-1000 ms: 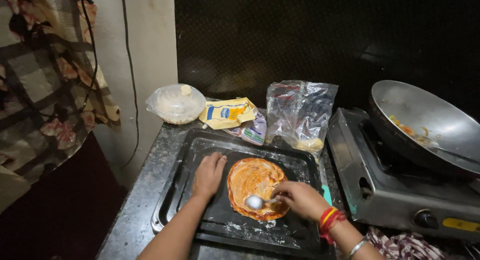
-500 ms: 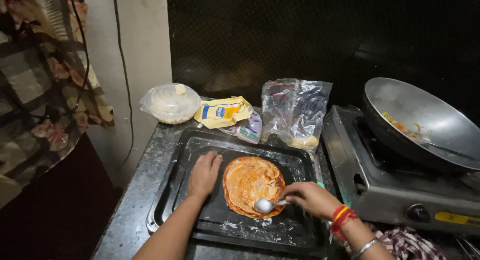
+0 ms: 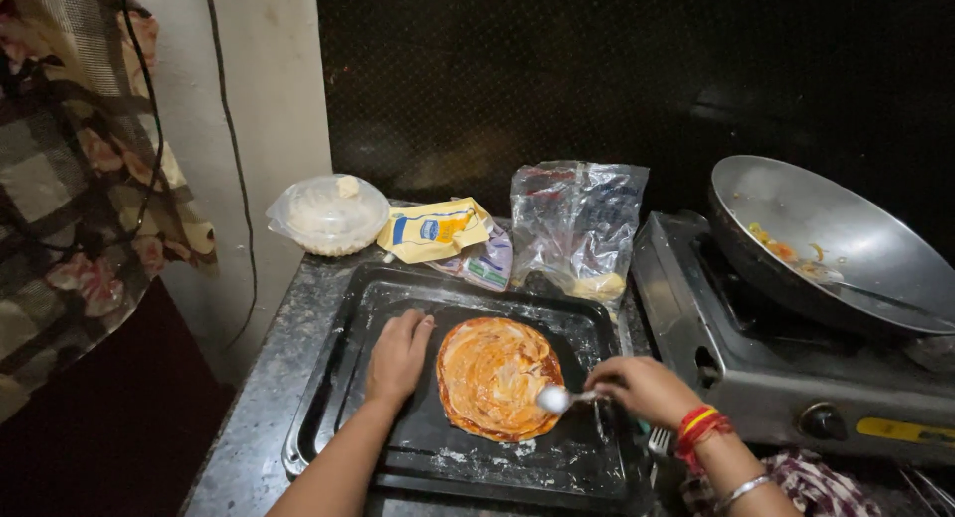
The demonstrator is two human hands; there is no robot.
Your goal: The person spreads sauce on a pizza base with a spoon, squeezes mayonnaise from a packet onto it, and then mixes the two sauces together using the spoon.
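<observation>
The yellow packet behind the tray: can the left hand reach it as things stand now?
Probably yes. The left hand lies flat and empty on the black tray, and only the tray's bare far edge lies between it and the yellow packet.

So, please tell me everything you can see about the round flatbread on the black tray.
The flatbread is round, thin and lies flat in the middle of the black baking tray. Its top is covered with orange-red sauce streaked with a paler, creamy layer in swirls. The edge looks slightly uneven. The right hand holds a spoon whose bowl rests at its right edge. The left hand lies flat on the tray beside its left edge. White crumbs or flour lie around it.
</observation>
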